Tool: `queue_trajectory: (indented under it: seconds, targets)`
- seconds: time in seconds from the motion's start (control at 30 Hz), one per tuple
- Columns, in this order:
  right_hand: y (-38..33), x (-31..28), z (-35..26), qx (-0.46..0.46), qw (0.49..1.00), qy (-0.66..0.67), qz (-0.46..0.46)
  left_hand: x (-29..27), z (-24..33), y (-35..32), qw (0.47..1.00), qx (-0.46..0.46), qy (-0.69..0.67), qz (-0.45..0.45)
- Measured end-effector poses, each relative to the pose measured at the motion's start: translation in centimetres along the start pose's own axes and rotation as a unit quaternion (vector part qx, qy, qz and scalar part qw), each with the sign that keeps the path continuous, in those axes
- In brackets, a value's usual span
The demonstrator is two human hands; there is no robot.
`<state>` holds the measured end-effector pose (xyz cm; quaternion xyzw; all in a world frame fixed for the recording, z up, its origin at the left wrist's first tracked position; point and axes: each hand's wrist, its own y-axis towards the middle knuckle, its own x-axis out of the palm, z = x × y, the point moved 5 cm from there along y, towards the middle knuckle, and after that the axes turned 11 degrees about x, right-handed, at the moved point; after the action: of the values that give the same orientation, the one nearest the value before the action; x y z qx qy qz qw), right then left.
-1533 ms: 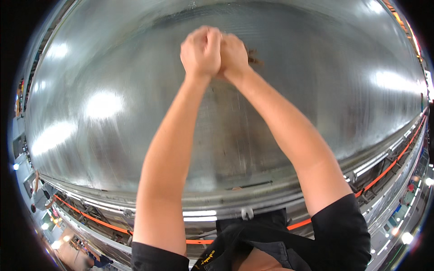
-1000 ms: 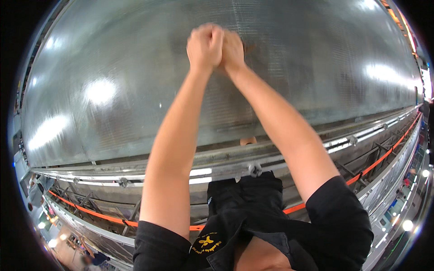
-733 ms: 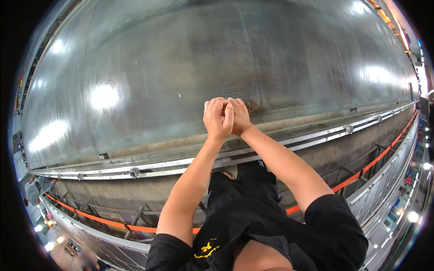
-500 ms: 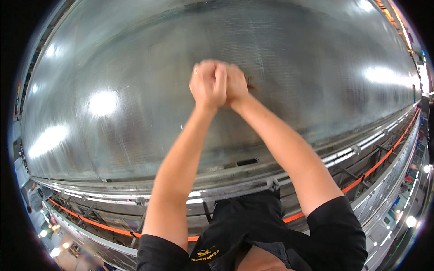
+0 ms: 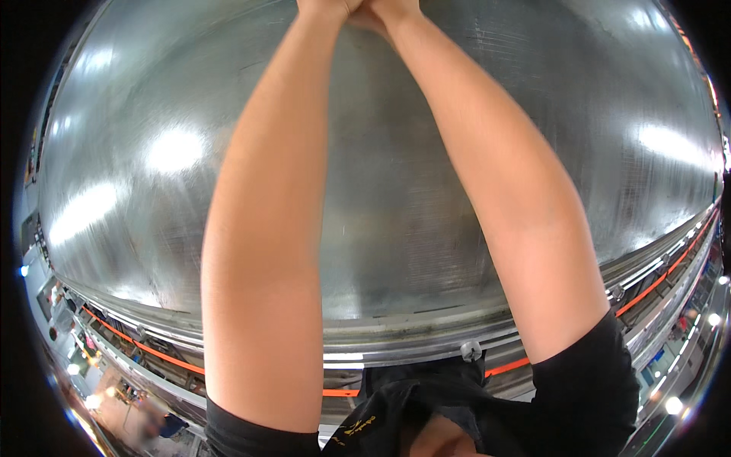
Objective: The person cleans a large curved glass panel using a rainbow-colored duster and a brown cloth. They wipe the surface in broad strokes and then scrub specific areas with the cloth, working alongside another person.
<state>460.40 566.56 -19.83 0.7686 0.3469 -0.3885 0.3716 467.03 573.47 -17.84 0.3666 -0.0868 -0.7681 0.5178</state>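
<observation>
Both my arms stretch far forward over a wide, shiny grey metal surface (image 5: 396,228). My left hand (image 5: 327,6) and my right hand (image 5: 390,9) lie close together at the upper edge of the picture. Only the wrists and the heels of the hands show there. The fingers are cut off by the edge, so whatever they hold or touch is hidden. Bright lamp reflections and fine streaks mark the metal between and beside my forearms.
A metal rail (image 5: 403,346) with a round knob (image 5: 471,350) runs along the near edge of the surface, close to my body. Below it passes an orange strip (image 5: 164,353). At the lower left, a blurred person (image 5: 152,423) is visible beyond the frame.
My hands, clasped in closed fists near the middle of the surface before, have moved forward together to the upper edge. My forearms now reach farther out, and the fingers have left the picture.
</observation>
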Motion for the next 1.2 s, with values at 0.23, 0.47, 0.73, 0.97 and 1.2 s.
queue_trajectory:
  seconds: [0.23, 0.47, 0.73, 0.97, 1.2]
  targets:
    - [-21.4, -4.5, -7.6, -0.004, 1.000, 0.020, -0.001, -10.4, 8.8, -19.6, 0.993, -0.083, -0.055, -0.067]
    - [-41.8, -7.5, -15.0, -0.046, 0.994, 0.082, -0.064, -21.6, 15.7, -37.5, 0.999, -0.005, -0.029, -0.016]
    - [-20.4, -0.7, -14.8, 0.041, 0.974, 0.039, -0.218, -17.5, 4.0, -20.4, 0.998, -0.057, -0.023, -0.018]
    - [2.6, 7.4, -9.9, 0.007, 0.998, -0.048, -0.044, -10.1, -6.1, 0.6, 0.997, 0.021, -0.005, -0.068]
    - [-1.0, 8.3, -12.6, -0.003, 0.999, -0.043, 0.016, -12.3, -8.6, -2.9, 0.999, 0.020, 0.035, -0.021]
